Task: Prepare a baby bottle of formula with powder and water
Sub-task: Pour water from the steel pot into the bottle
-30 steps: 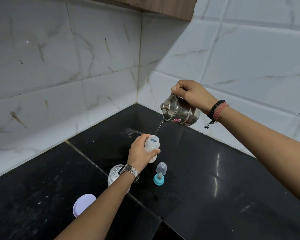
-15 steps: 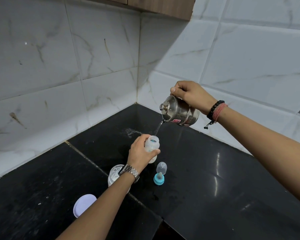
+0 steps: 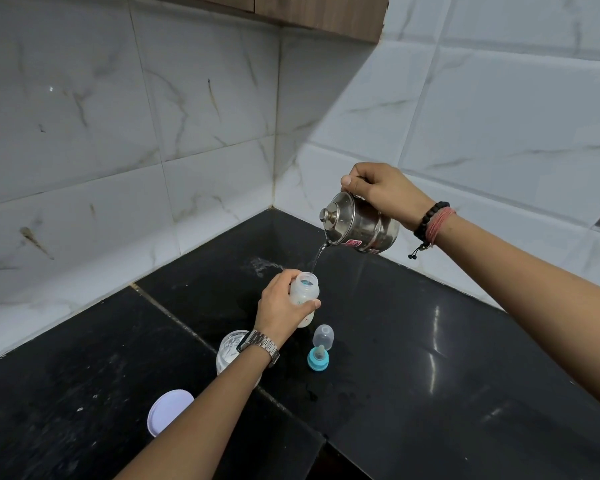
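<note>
Baby bottle [image 3: 304, 297]: uncapped, upright on the black desk [image 3: 430, 358], gripped by left hand [image 3: 280, 306]. Steel kettle [image 3: 359, 227]: tilted at its 1 o'clock, clasped by right hand [image 3: 383, 194], pouring a thin water stream [image 3: 317, 256] (into the mouth). Teal nipple ring [image 3: 318, 358]: at the bottle's 5 o'clock.
</note>
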